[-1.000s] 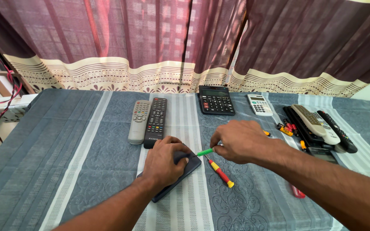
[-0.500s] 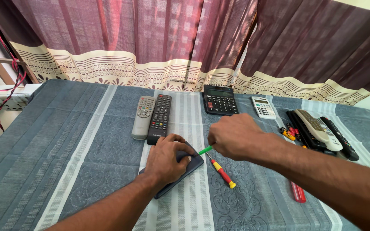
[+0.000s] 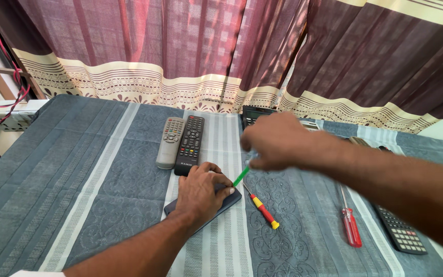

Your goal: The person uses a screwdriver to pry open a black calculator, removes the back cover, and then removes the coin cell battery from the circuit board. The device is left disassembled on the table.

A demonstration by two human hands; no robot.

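**Right hand lifts from the dark device, green tool in its grip**

Since the earlier frames the right hand has risen and drawn up toward the top of the table — half a second ago it sat low, knuckles close over the left hand, and now it hangs above the cloth with its fingers curled together around the upper end of a thin green tool. The tool's lower end still points down at the corner of the dark flat device, right at the left hand's fingertips; whether the tip actually touches the device cannot be told. Judging from this, the working contact looks eased rather than dropped, since the tool has not left the spot.

The left hand has not shifted — it lies palm-down, fingers spread and pressed flat over the device, pinning it to the grey-blue patterned tablecloth.

The device itself is mostly covered. What shows is a slim, dark, glossy slab with rounded corners, lying flat and skewed across a pale stripe near the table's middle.

Just right of it lies a small red-and-yellow screwdriver; further right, a red-handled screwdriver and a dark calculator. Behind, a grey remote and a black remote lie side by side.
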